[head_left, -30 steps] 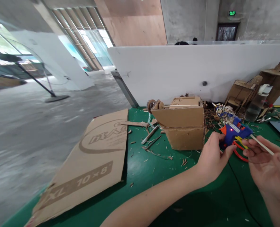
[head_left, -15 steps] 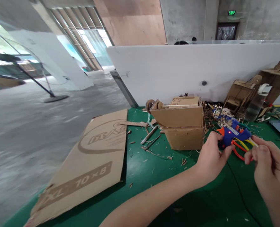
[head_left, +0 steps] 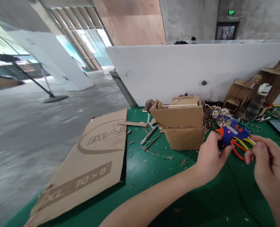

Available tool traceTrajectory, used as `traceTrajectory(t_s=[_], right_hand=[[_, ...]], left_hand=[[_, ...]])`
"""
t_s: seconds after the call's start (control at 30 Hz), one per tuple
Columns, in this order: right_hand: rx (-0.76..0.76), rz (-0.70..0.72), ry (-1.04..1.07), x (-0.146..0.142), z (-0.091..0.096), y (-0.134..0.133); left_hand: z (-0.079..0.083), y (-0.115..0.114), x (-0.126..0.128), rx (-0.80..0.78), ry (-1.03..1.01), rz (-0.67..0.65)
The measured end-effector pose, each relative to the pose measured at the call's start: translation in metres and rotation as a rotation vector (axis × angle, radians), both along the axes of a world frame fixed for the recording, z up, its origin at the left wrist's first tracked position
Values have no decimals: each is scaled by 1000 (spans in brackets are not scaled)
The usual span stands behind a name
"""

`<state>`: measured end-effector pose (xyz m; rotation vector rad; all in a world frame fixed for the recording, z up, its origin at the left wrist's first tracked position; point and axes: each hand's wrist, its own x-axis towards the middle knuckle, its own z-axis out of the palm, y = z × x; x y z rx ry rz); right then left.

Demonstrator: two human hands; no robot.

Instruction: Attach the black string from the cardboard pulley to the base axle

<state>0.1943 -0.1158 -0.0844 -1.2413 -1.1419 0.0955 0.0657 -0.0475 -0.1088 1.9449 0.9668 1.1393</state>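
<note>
Grey concrete floor (head_left: 87, 104) and rough concrete walls (head_left: 189, 19) fill the background of the head view, where a long white partition panel (head_left: 158, 69) stands along the far edge of a green worktop (head_left: 151, 176). Above the panel shows a lit green exit sign (head_left: 231, 12).

Toward the worktop's right side, the person's left hand (head_left: 212, 154) grips a blue plastic glue gun (head_left: 229, 137) with an orange nozzle, which points left. The right hand (head_left: 271, 167) has its fingers closed around a thin whitish stick (head_left: 252, 140) at the gun's rear end. Just beside the gun, partly behind it and the right hand, are curved red and yellow handles (head_left: 238, 154); a black cord (head_left: 236, 186) runs below toward the near right.

A brown cardboard box (head_left: 187, 137) with a pale rod (head_left: 181, 106) along its top stands near the far edge, left of the gun. A large printed cardboard sheet (head_left: 92, 148) covers much of the left edge. Toward the far right corner are a clear bottle (head_left: 254, 105) with a white cap and a brown cardboard construction (head_left: 240, 93).
</note>
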Motion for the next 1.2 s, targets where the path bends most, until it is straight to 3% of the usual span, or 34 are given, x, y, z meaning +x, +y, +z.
traceTrajectory(t_s=[0.13, 0.2, 0.27, 0.43, 0.6, 0.87, 1.03, 1.2], right_hand=[[26, 416, 432, 4, 8, 2], [-11, 576, 522, 6, 13, 2], [-58, 643, 519, 11, 15, 2], [-132, 748, 450, 27, 9, 3], [-82, 736, 456, 32, 3, 10], [-24, 685, 568, 21, -9, 12], [-67, 779, 610, 9, -16, 15], [-76, 832, 791, -1, -21, 14]], left_hand=[[2, 1, 0, -25, 9, 7], [3, 2, 1, -43, -2, 28], [5, 2, 1, -53, -13, 44], [8, 0, 2, -45, -26, 58], [10, -3, 2, -33, -35, 17], [17, -14, 4, -28, 13, 30], [20, -19, 1, -64, 71, 14], [25, -20, -1, 55, 240, 85]])
